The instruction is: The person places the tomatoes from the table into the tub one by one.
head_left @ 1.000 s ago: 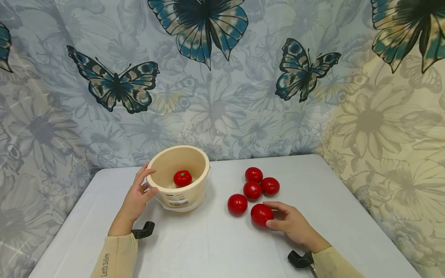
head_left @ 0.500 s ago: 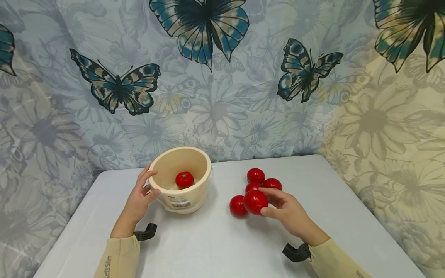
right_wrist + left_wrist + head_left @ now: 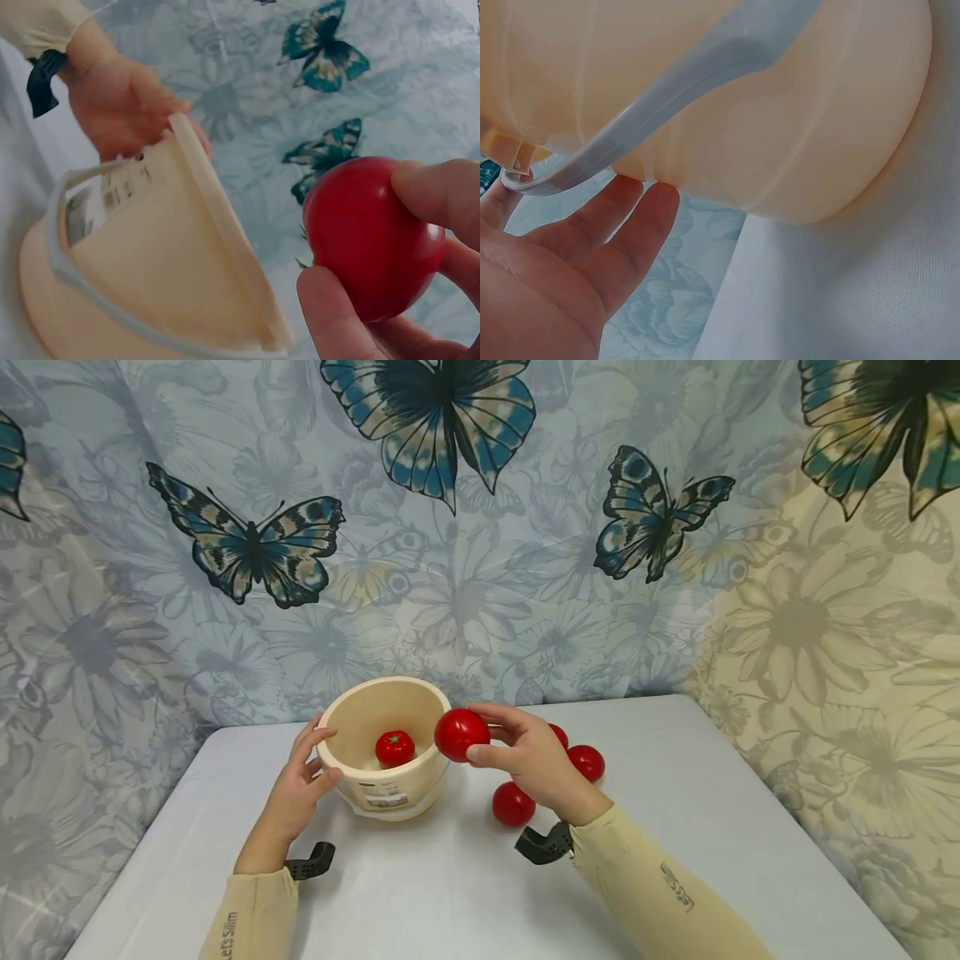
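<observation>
A cream bucket (image 3: 423,787) stands at the left of the table, with one red tomato (image 3: 395,749) inside showing a green star-shaped top. My left hand (image 3: 294,795) holds the bucket's left side at the rim, thumb in front and a finger over the edge. In the left wrist view, fingertips (image 3: 660,199) touch the bucket's outer wall below its grey handle (image 3: 667,97). Raised beside the bucket's right rim, my right hand (image 3: 538,762) grips another tomato (image 3: 459,735) between thumb and fingers. The right wrist view shows this tomato (image 3: 367,240) apart from the rim.
On the white table (image 3: 435,893), one tomato (image 3: 513,804) lies right of the bucket. Farther right are a second tomato (image 3: 586,763) and a third (image 3: 559,734), partly behind the right hand. A butterfly-print cloth (image 3: 465,593) hangs behind the table.
My right hand has lifted a tomato from the table and carried it up and left to the bucket's right rim. The left hand stays on the bucket.
</observation>
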